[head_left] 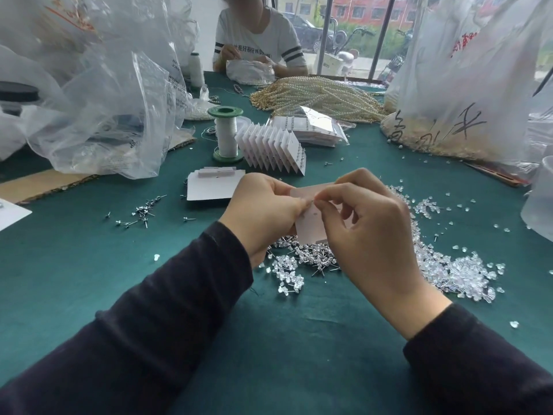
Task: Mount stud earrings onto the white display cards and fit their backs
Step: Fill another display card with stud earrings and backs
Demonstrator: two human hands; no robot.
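Nearest the body, the dark green cloth-covered table (89, 265) lies bare between the two dark sleeves. Further out it is hemmed in: crumpled clear plastic bags (113, 115) on the left, a heap of clear plastic earring backs (457, 271) on the right, and a flat stack of blank white cards (209, 187) just beyond the knuckles.

Both hands are raised above a loose pile of silver stud earrings (311, 256). They hold a small white paper display card (311, 224) between them, tilted. The left hand (263, 211) grips the card's left side with curled fingers. The right hand (368, 232) pinches thumb and forefinger at its upper part, the other fingers curled. The fingertips of the two hands touch there. Whether a stud sits in that pinch is too small to tell.
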